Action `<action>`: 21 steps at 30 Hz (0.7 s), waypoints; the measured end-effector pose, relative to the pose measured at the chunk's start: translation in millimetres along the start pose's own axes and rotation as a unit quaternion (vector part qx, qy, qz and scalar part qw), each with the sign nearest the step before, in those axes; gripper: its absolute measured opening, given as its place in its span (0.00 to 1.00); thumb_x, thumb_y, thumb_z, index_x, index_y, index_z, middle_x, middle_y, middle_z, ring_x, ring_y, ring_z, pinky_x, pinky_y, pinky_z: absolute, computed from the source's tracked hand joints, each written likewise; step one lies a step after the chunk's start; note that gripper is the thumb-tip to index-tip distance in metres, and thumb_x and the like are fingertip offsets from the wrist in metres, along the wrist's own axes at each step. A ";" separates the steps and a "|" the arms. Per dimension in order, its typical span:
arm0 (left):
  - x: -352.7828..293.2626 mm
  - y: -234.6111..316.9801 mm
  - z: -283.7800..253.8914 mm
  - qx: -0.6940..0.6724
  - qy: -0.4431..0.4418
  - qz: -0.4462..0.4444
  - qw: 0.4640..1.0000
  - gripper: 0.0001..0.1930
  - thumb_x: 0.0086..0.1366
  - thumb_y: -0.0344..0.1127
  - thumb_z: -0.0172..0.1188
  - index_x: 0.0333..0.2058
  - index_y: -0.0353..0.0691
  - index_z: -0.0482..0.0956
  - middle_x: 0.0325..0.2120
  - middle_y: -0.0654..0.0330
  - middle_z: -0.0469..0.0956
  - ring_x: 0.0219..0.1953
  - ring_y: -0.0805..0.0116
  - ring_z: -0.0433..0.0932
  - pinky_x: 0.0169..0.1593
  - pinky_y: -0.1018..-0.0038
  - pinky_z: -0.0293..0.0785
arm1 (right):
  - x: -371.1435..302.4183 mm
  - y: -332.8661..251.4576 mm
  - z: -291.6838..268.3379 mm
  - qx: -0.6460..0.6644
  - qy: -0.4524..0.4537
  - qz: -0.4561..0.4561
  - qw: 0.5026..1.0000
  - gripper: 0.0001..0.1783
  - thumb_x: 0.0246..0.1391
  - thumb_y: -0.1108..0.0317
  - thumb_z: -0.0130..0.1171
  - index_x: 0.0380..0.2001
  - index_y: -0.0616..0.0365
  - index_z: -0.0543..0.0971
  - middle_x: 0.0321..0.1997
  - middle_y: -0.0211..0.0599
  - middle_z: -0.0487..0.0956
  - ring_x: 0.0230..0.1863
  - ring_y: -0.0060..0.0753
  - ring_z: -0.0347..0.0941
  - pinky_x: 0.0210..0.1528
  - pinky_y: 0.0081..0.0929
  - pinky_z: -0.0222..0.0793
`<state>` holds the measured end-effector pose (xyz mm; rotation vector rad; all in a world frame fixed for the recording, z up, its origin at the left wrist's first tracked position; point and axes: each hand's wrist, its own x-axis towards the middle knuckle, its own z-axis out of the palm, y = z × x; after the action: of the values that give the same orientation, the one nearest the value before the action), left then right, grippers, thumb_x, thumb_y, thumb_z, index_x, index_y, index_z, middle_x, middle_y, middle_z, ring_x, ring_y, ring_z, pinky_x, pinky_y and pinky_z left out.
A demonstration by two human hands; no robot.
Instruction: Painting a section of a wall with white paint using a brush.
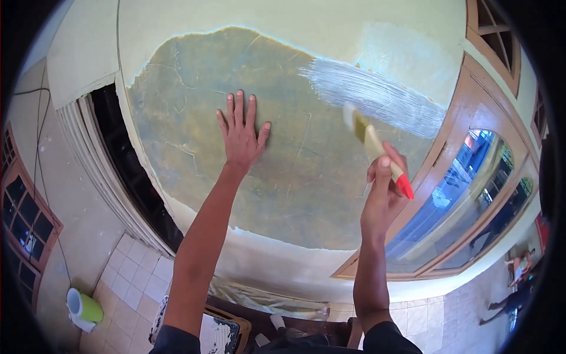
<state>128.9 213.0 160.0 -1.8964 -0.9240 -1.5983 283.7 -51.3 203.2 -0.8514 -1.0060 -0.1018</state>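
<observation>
In front of me is a wall with a large bare grey-brown patch (pixel 277 183), edged by cream paint. My left hand (pixel 243 138) lies flat on this patch with its fingers spread. A paintbrush (pixel 370 138) with a pale handle and red tip is held in my right hand (pixel 386 177), fingers closed round the handle. Its whitish bristle end points up and left, slightly blurred, near the lower edge of a streaky white paint band (pixel 371 94). Whether the bristles touch the wall I cannot tell.
A wooden-framed window (pixel 454 194) borders the patch on the right. To the left stand a dark doorway gap (pixel 127 153) and a green-and-white bucket (pixel 85 307) on tiles. Below me is a paint-smeared tray (pixel 219 336). People (pixel 519 295) appear at far right.
</observation>
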 end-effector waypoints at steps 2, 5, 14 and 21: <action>-4.1 -2.4 3.0 -0.014 0.027 -0.008 1.000 0.35 0.72 0.57 0.44 0.71 0.42 0.58 0.74 0.49 0.49 0.75 0.45 0.46 0.71 0.38 0.36 | 32.6 -13.5 1.9 -0.016 0.018 -0.060 0.998 0.18 0.68 0.62 0.57 0.50 0.66 0.78 0.32 0.31 0.78 0.29 0.18 0.67 0.33 0.18 0.62; 10.4 7.3 18.3 -0.032 0.058 -0.007 0.998 0.35 0.72 0.58 0.43 0.71 0.43 0.59 0.74 0.49 0.50 0.76 0.46 0.45 0.72 0.39 0.33 | 58.3 -6.0 -1.1 0.011 0.019 -0.036 0.999 0.12 0.65 0.69 0.61 0.46 0.66 0.81 0.38 0.35 0.81 0.32 0.18 0.75 0.33 0.16 0.69; 11.6 17.8 20.4 -0.037 0.042 -0.009 0.998 0.34 0.73 0.58 0.41 0.70 0.46 0.61 0.74 0.50 0.51 0.76 0.47 0.45 0.72 0.41 0.30 | 84.0 11.5 40.0 -0.008 -0.026 -0.065 0.998 0.09 0.60 0.72 0.66 0.42 0.65 0.82 0.31 0.32 0.82 0.30 0.16 0.75 0.33 0.17 0.71; 9.8 17.6 31.0 -0.041 0.048 -0.005 0.998 0.33 0.73 0.58 0.41 0.70 0.47 0.61 0.74 0.51 0.50 0.76 0.47 0.45 0.72 0.41 0.31 | 93.1 46.9 34.6 -0.033 0.003 -0.081 0.996 0.07 0.59 0.72 0.66 0.40 0.63 0.83 0.30 0.31 0.82 0.30 0.14 0.73 0.32 0.17 0.70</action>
<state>163.2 226.2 164.6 -1.8533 -0.8412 -1.7417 332.4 31.3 256.8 -0.8272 -1.0710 -0.2769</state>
